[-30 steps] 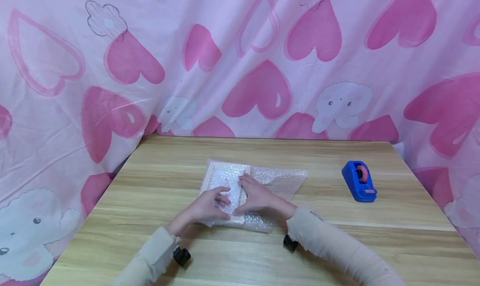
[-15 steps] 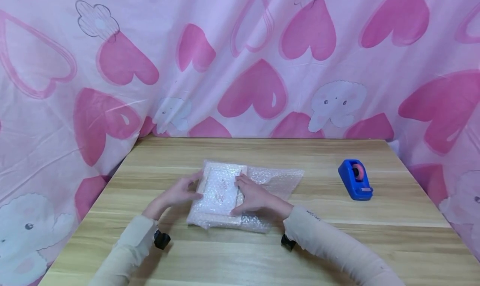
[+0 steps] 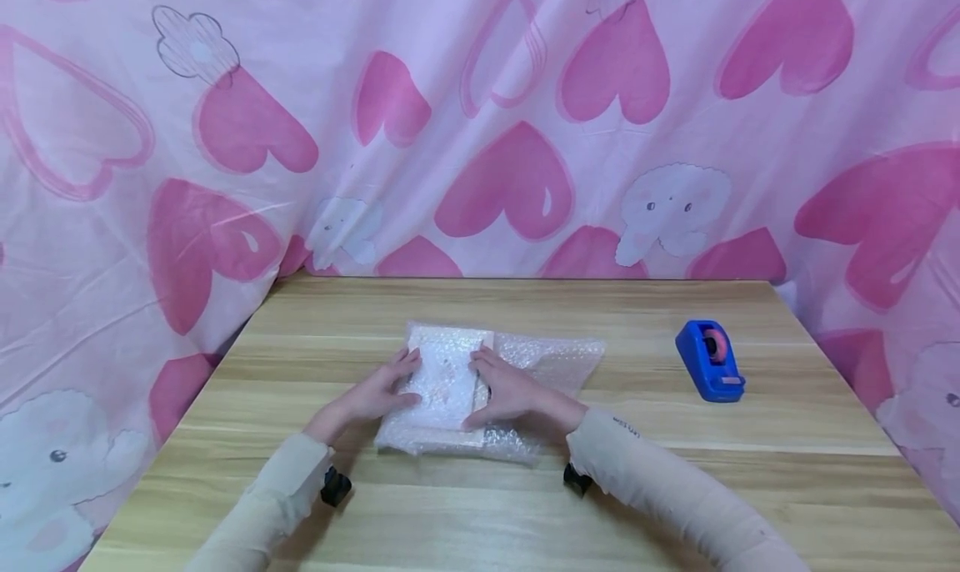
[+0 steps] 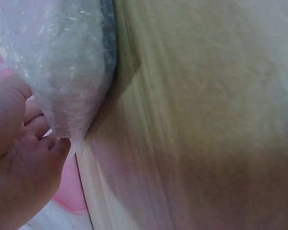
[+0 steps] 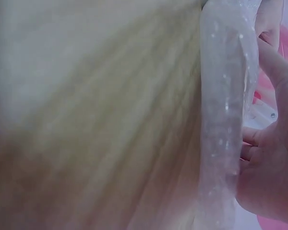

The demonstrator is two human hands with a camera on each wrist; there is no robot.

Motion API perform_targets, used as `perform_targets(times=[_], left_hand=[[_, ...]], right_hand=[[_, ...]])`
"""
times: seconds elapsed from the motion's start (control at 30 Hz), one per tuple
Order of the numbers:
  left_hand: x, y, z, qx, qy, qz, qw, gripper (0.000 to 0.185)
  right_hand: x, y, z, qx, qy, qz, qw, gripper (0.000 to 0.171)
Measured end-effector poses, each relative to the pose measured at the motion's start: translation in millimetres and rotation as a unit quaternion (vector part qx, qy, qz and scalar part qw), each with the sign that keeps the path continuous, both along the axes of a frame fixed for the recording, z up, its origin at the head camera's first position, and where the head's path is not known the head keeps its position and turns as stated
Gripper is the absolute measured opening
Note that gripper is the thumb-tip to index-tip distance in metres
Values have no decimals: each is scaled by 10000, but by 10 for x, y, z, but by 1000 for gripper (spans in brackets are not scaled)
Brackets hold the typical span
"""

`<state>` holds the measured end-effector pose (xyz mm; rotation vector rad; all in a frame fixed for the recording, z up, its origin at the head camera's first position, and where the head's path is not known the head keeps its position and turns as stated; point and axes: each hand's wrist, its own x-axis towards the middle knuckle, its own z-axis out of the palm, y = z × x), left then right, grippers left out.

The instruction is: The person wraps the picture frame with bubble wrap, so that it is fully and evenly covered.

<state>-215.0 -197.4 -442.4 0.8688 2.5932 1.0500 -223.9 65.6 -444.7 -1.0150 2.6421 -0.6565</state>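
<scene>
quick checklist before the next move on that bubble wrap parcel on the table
1. Left hand on the parcel: ok, its fingers lie over the left edge.
2. Right hand holding the wrap down: ok, it presses on the right part of the parcel.
3. Parcel flat on the table: ok in the head view.
4. Loose wrap to the right: not ok, it lies spread out, unfolded.
5. Tape dispenser within sight: ok, it stands to the right, apart from the parcel.
6. Tape end free to pull: cannot tell, too small.
</scene>
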Motion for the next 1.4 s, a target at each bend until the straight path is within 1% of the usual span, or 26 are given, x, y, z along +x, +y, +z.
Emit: perform_targets(times=[0.13,0.23,0.37,0.5,0.6,0.67,0.73,0.83,0.93,1.0,1.07,1.17,1.27,1.4], left_hand=[[-55,31,-8,-94,121,29,9999,63],[-92,44,-17,-202,133,38,9997,63],[-124,47,-21,-385,200,-23,9991,62],[-140,59,-16,-481,195,-54,9986,62],[-137,66,-22,-523,199,82,9984,64],[-137,72,-36,-560,299,179,9978,65],[-135,89,-38,-560,378,267,9974,67],[-139,127,-40,-575,500,328,9966,66],[-133,164,-28,-631,549,373,9958,65],[-127,179,-22,-655,591,385,9954,65],[-119,190,-11,-660,532,427,9955,65],[-109,197,-8,-663,431,462,9958,65],[-100,197,-7,-717,350,489,9956,66],[-96,187,-5,-766,359,499,9952,66]], right_hand=[[-65,21,-8,22,-58,25,10000,102],[-105,28,-8,-34,-92,61,9999,100],[-129,30,-8,-112,-129,132,9998,99],[-134,26,-28,-53,-156,58,9998,100],[-134,18,-42,-88,-132,6,9999,100],[-129,13,-40,-133,-121,-1,9998,100],[-124,17,-34,-234,-131,23,9996,102],[-118,44,3,-656,-315,7,9974,104],[-154,102,48,-1017,-330,-80,9942,99],[-191,170,98,-1282,-346,-200,9909,90],[-244,266,144,-1406,-283,-401,9889,81],[-337,485,198,-1644,-338,-737,9831,71],[-443,761,201,-1582,-175,-1062,9815,65],[-528,1138,173,-1409,-11,-1325,9811,61]])
